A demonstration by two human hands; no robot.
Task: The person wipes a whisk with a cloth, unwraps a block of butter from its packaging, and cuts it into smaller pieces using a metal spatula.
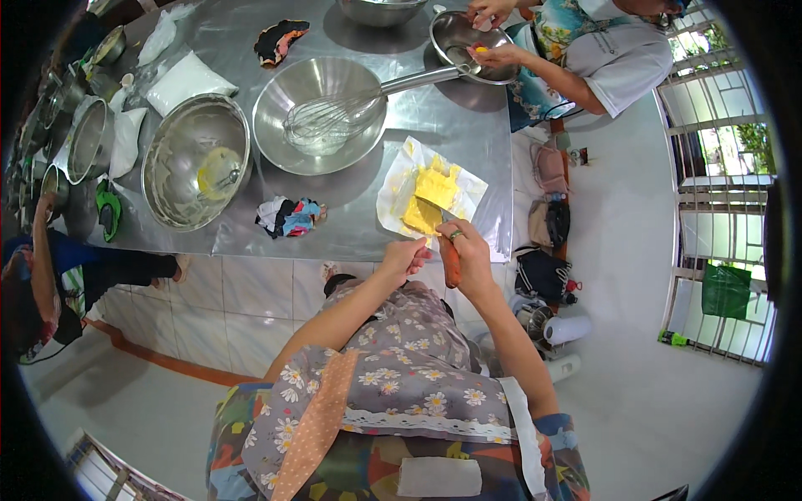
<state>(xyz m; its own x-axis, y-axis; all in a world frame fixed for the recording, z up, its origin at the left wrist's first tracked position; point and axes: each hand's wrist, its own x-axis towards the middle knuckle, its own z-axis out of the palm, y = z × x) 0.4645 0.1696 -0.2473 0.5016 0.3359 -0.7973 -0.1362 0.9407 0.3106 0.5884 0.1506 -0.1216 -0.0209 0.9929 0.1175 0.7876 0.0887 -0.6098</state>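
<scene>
Near the table's front edge lies a block of yellow butter on an opened white paper wrapper. A second yellow piece sits closer to me on the same paper. My right hand is closed around the orange-brown handle of a knife; its blade reaches into the butter, between the pieces. Beside it, my left hand has its fingers pinched together at the wrapper's near edge, apparently gripping the paper.
A steel bowl with a large whisk stands beyond the butter. Left of it is a batter-smeared bowl. Cloths lie on the steel table. Far right, a co-worker's hands are over another bowl; another person stands left.
</scene>
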